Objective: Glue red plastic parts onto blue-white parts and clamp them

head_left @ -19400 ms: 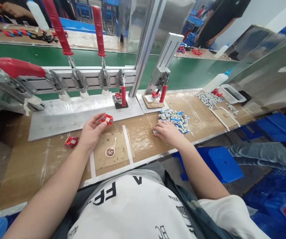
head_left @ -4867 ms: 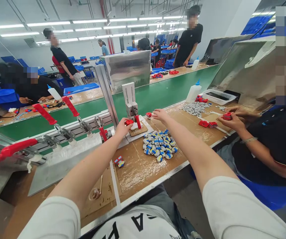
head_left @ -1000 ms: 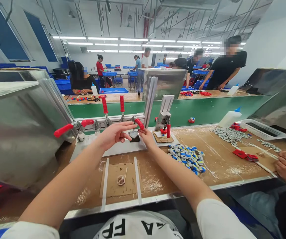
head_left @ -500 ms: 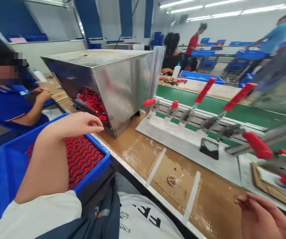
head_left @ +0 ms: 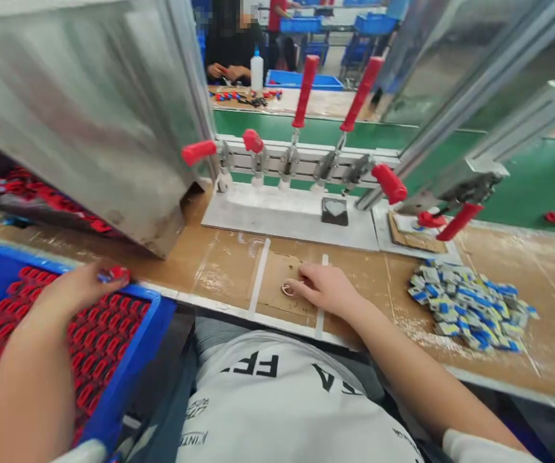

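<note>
My left hand (head_left: 72, 289) is closed on a small red and blue plastic part (head_left: 117, 275), above the near right corner of a blue bin (head_left: 154, 321). Rows of red and black plastic parts (head_left: 98, 347) fill that bin. My right hand (head_left: 330, 288) rests over a cardboard sheet (head_left: 277, 273) on the bench, thumb reaching forward and apart from the bent fingers, with nothing visible held. Just beside the thumb tip lies a small round ring (head_left: 287, 289). Two white strips (head_left: 260, 276) run along the cardboard's sides.
Behind the cardboard stands a row of red-handled toggle clamps (head_left: 303, 96) above a metal plate (head_left: 277, 215) with a dark block (head_left: 334, 211). A metal hopper (head_left: 89, 116) with red parts is on the left. Small white, blue and yellow pieces (head_left: 470, 305) are heaped right. A co-worker (head_left: 233, 45) sits opposite.
My view has swung right and down. My left hand now has a red and blue part in it. My right hand has moved left onto the cardboard by the ring.
</note>
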### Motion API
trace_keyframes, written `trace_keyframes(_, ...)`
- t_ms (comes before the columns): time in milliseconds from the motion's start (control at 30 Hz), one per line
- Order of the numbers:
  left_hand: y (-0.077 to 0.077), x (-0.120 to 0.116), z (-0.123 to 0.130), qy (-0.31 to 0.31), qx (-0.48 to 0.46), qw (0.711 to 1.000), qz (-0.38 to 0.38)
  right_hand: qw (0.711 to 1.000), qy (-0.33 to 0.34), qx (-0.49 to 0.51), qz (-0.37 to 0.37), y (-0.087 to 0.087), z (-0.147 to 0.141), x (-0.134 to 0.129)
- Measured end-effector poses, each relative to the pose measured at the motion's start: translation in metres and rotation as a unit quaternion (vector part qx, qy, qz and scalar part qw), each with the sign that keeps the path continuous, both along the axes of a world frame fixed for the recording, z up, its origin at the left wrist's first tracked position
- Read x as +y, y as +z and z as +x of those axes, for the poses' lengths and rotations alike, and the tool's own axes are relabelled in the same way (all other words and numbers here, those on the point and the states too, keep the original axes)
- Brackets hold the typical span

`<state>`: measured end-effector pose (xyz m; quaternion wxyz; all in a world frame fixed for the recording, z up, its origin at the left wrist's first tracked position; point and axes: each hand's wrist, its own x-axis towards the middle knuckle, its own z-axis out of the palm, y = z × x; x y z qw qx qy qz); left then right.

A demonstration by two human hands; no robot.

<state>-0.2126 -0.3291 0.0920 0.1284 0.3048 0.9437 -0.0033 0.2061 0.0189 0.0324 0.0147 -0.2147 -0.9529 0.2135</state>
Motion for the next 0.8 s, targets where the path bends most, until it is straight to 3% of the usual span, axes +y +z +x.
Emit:
trace_keyframes(67,0.01,0.016,0.032,-0.017,-0.036,0.999,-0.028,0.999,0.034,0.0,0.022,-0.005,-0.005,0.001)
trace_keyframes(133,0.02,0.047,0.075,-0.103,-0.101,0.989,0.041,0.997,0.061,0.005,0.052,-0.009,-0.008,0.002)
trace_keyframes(267,0.023,0.142,0.15,-0.197,-0.2,0.951,0.129,0.993,0.053,0.002,0.106,-0.005,-0.01,0.002)
trace_keyframes(400,0.0,0.244,0.183,-0.256,-0.292,0.88,0.272,0.994,0.022,0.007,0.11,0.001,-0.004,0.001)
trace_keyframes(533,-0.04,0.318,0.204,-0.24,-0.366,0.823,0.363,0.992,0.05,0.027,0.11,-0.001,0.003,-0.003)
trace_keyframes(667,-0.071,0.345,0.217,-0.228,-0.415,0.772,0.424,0.989,0.092,0.049,0.108,0.002,-0.002,-0.006)
trace_keyframes(800,-0.078,0.337,0.221,-0.282,-0.435,0.753,0.405,0.993,0.084,0.005,0.084,0.013,-0.007,-0.004)
